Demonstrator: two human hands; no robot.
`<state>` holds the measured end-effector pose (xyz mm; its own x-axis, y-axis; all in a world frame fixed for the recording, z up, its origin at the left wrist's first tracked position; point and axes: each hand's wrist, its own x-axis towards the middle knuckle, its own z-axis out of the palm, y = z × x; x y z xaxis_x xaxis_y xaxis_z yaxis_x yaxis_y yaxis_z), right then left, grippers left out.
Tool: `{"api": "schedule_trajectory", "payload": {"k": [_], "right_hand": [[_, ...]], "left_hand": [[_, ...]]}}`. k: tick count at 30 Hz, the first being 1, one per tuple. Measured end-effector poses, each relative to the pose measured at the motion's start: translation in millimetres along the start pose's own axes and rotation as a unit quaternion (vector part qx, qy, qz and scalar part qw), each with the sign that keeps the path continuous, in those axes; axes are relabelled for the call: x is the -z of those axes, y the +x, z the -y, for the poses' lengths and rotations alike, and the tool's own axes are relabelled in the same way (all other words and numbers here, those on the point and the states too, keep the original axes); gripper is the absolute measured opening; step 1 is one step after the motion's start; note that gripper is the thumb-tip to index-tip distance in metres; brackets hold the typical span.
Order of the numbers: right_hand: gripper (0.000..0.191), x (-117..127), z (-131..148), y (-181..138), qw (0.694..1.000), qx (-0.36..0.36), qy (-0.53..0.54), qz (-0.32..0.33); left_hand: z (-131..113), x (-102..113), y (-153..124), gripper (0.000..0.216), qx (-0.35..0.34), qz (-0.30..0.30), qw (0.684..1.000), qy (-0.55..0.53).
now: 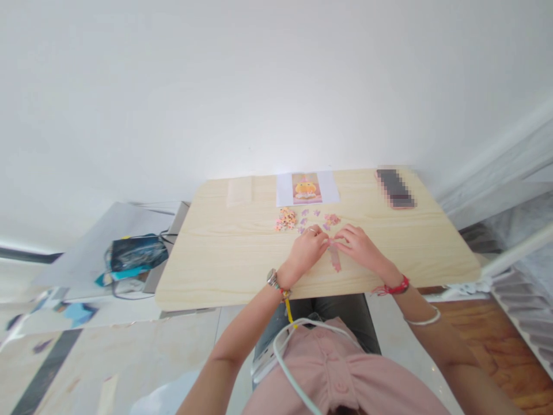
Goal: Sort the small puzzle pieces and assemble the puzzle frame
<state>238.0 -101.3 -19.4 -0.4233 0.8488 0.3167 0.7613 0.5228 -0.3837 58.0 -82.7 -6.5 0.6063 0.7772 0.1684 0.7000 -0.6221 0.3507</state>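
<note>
A narrow strip of joined jigsaw pieces [336, 260] lies on the table in front of me, its near end pinkish. At its far end my left hand [306, 253] and my right hand [360, 249] meet, fingertips pinched together on a small jigsaw piece there. The fingers partly cover that piece. Beyond my left hand is a heap of mixed jigsaw pieces [286, 219]. Several loose purple pieces [304, 221] lie beside it, and a small pink cluster of pieces [332, 219] sits just past my fingertips.
A printed sheet with a pumpkin-like picture [307, 189] lies at the table's [207, 248] back edge. Left of it is a pale clear sheet [239, 191]; a blurred phone [395, 188] lies at the back right. A dark bag [137, 253] rests left of the table. A white cable [280, 360] crosses my lap.
</note>
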Motion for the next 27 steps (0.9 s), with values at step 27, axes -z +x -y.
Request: {"api": "schedule_trajectory", "payload": {"k": [27], "right_hand": [[0.016, 6.3, -71.6, 45.2, 0.996, -0.005, 0.053, 0.076]], "left_hand": [[19.7, 34.7, -62.5, 0.019, 0.095, -0.109, 0.989, -0.026]]}}
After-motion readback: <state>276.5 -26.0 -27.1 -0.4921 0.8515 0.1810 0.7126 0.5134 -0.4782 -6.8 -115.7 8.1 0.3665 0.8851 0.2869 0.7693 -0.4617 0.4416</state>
